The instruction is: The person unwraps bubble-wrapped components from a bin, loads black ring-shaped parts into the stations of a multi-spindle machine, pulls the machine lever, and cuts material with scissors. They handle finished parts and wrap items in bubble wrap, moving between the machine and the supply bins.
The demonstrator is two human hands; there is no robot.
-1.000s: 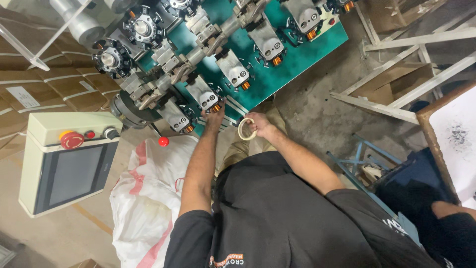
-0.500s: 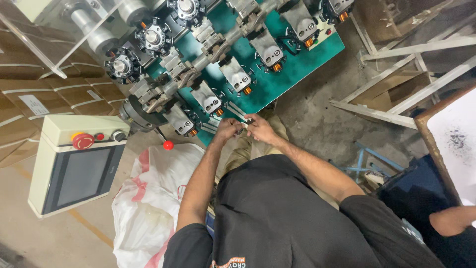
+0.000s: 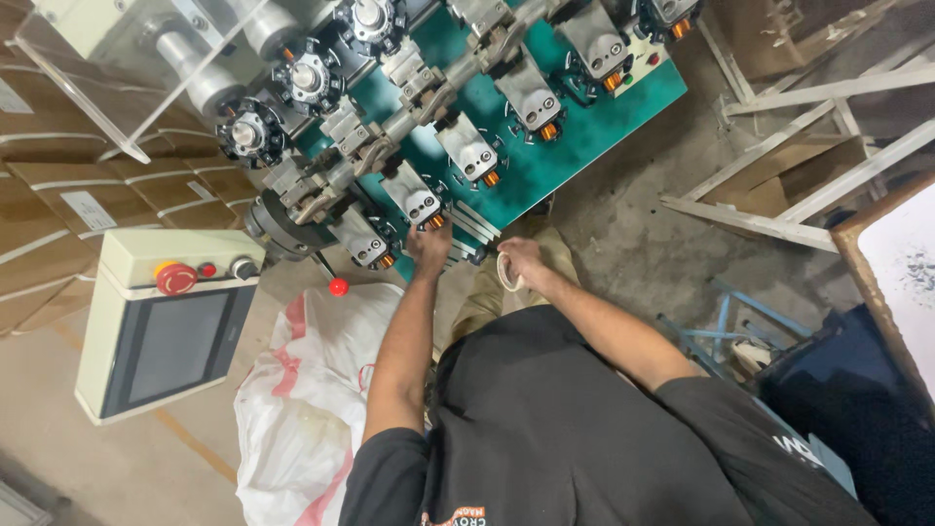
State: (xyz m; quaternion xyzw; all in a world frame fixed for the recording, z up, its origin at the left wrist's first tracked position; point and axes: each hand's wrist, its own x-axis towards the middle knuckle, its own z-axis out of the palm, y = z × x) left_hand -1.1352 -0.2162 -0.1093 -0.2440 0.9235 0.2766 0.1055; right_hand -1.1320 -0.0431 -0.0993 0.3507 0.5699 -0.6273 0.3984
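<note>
The left hand [image 3: 429, 244] reaches up to the near edge of the green machine [image 3: 575, 146], its fingers pressed against the grey winding station [image 3: 417, 203] with the orange coil at its lower end; whether they pinch anything there cannot be told. The right hand [image 3: 521, 263] hangs just beside it, lower and to the right, with fingers curled around a small pale ring [image 3: 506, 273], which looks like a roll of tape. The ring sits in front of the machine's lower corner, above the person's khaki knee; it is seen almost edge-on, its opening turned toward the left hand and its flat faces roughly upright. The grey stations run in a slanted row along the machine, up to the right. To the left stands a cream control box [image 3: 166, 321] with a dark screen and red button, and below it lies a white sack [image 3: 302, 409].
</note>
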